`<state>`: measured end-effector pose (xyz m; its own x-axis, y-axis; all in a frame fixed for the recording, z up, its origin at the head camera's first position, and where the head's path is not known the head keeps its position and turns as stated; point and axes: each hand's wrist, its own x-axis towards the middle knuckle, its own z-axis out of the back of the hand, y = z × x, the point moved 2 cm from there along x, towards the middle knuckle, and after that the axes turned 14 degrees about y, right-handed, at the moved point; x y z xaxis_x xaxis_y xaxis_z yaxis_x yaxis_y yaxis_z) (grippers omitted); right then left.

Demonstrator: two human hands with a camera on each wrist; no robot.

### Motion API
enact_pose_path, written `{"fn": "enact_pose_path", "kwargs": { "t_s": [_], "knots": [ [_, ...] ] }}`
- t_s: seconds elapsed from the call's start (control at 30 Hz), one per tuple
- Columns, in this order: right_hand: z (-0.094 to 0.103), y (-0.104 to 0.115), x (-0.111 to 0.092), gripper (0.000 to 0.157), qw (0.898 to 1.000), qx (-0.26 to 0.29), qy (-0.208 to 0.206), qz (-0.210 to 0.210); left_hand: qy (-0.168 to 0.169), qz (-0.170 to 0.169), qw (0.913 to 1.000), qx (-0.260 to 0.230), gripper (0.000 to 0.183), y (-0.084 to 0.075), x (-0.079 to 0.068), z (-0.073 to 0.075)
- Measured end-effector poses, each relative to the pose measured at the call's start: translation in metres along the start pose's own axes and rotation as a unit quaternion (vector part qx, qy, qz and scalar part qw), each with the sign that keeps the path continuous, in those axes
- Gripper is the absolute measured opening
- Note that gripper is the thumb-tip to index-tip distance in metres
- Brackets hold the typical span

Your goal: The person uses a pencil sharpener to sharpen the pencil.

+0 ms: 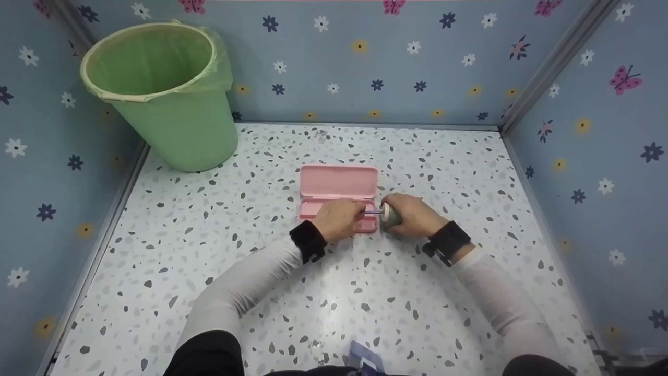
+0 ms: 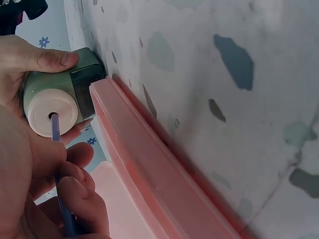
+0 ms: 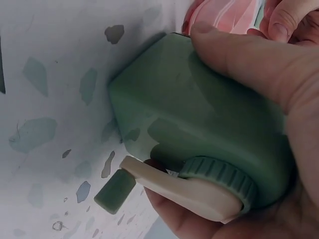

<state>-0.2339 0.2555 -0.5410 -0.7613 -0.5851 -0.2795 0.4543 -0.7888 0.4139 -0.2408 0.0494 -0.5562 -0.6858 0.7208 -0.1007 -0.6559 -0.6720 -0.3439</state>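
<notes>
A green hand-crank pencil sharpener (image 1: 392,218) with a cream round face stands right of a pink pencil case. My right hand (image 1: 417,215) grips its body, thumb on one side and fingers round the other. The cream crank (image 3: 174,186) with its green knob shows in the right wrist view, free of the fingers. Between thumb and curled fingers, my left hand (image 1: 336,219) pinches a slim purple-blue pencil (image 2: 55,129). The pencil's far end sits at the hole in the sharpener's face. The pencil case (image 1: 338,183) lies with its lid up, partly hidden under my left hand.
A green bin (image 1: 182,130) with a liner stands at the back left. Blue flower-patterned panels (image 1: 365,62) enclose the speckled white surface (image 1: 407,303) at the back and sides. A small blue object (image 1: 365,357) shows at the near edge, by my body.
</notes>
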Motion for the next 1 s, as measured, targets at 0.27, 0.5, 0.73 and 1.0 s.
{"fn": "enact_pose_path", "kwargs": {
  "t_s": [0.27, 0.5, 0.73, 1.0],
  "knots": [
    [-0.002, -0.005, 0.0, 0.062, 0.999, 0.029, -0.022, 0.008, 0.01, -0.006, 0.9999, 0.001, 0.016, -0.001, 0.009, 0.003],
    [-0.005, -0.006, -0.001, 0.065, 0.999, 0.01, -0.04, 0.023, 0.006, 0.007, 1.0, -0.001, 0.008, -0.003, 0.016, 0.003],
    [-0.007, -0.007, -0.002, 0.065, 0.998, 0.007, -0.054, 0.011, 0.008, 0.023, 0.9996, -0.011, 0.014, -0.007, 0.019, 0.007],
    [-0.007, -0.005, 0.001, 0.065, 0.998, 0.006, -0.052, 0.018, 0.023, 0.025, 0.9993, -0.016, 0.018, -0.009, 0.019, 0.01]
  ]
}}
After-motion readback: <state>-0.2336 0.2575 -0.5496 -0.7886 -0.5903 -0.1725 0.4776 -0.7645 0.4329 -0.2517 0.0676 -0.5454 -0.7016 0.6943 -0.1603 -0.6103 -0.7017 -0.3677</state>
